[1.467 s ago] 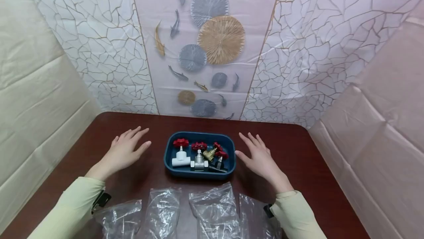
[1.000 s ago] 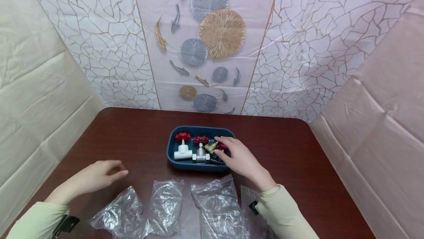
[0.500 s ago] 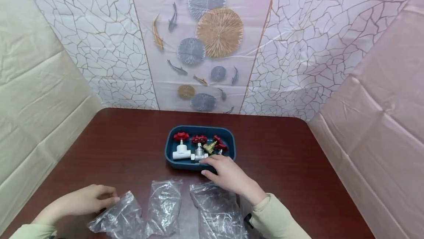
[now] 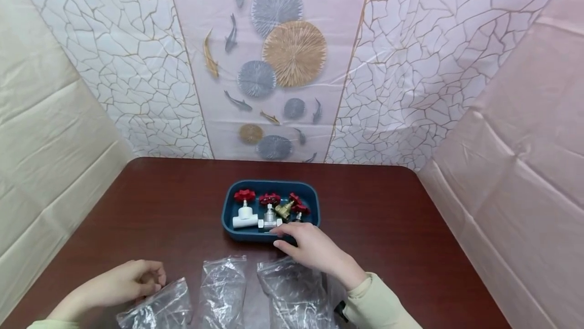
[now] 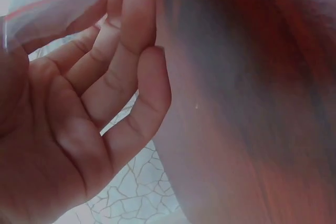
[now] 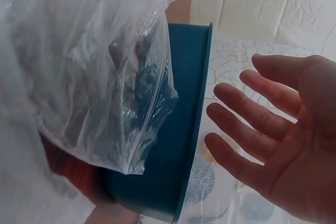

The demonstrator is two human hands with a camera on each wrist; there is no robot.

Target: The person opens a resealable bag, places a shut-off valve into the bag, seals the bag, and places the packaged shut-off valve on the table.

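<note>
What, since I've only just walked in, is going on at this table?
A person's left hand is at the edge of the leftmost clear bag; whether it grips it is hard to tell. The right hand, relaxed and holding nothing, is at the near edge of a blue tray. The red-handled valves in view all lie in the tray, and the other bags lie on the table in front of it.

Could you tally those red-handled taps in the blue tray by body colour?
White tap: 1
Silver tap: 1
Gold tap: 1
Fourth tap, body mostly hidden by the right hand: 1
Total visible: 4
</note>
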